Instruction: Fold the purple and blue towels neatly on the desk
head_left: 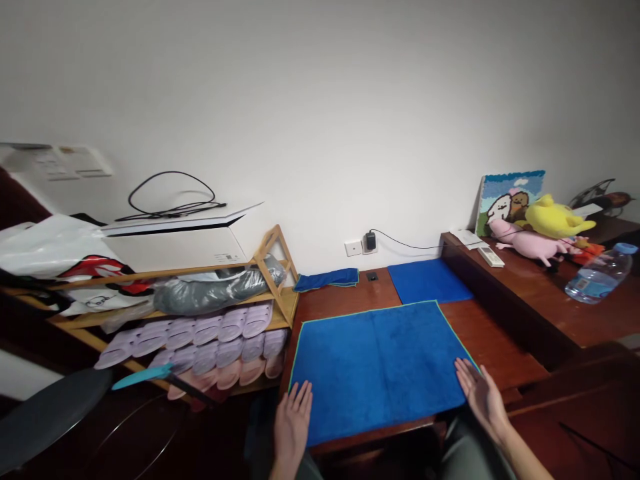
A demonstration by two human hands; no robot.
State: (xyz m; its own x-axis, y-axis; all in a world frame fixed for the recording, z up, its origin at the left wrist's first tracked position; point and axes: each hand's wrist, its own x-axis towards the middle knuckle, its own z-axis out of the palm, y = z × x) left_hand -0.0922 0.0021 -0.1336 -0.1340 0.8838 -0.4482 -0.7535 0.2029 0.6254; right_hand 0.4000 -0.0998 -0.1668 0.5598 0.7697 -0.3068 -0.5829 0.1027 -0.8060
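Observation:
A blue cloth (375, 370) with a light green edge lies spread flat on the reddish-brown wooden table (325, 303), a faint crease down its middle. At its near left corner is my left hand (293, 417), palm up, fingers stretched and holding nothing. My right hand (481, 395) is beside the near right edge, palm turned up, fingers extended, also with nothing in it. Behind the spread cloth lies a folded blue cloth (430, 281) at the back right. Another blue cloth, folded into a narrow strip (327, 279), rests at the back left by the wall.
Left of the table stands a wooden rack (283, 303) with several lilac slippers (195, 333) and a white box (175, 247). On the raised right-hand surface are a water bottle (600, 277), plush toys (555, 219), a remote (491, 257) and a picture (510, 200). A charger (370, 241) is plugged into the wall.

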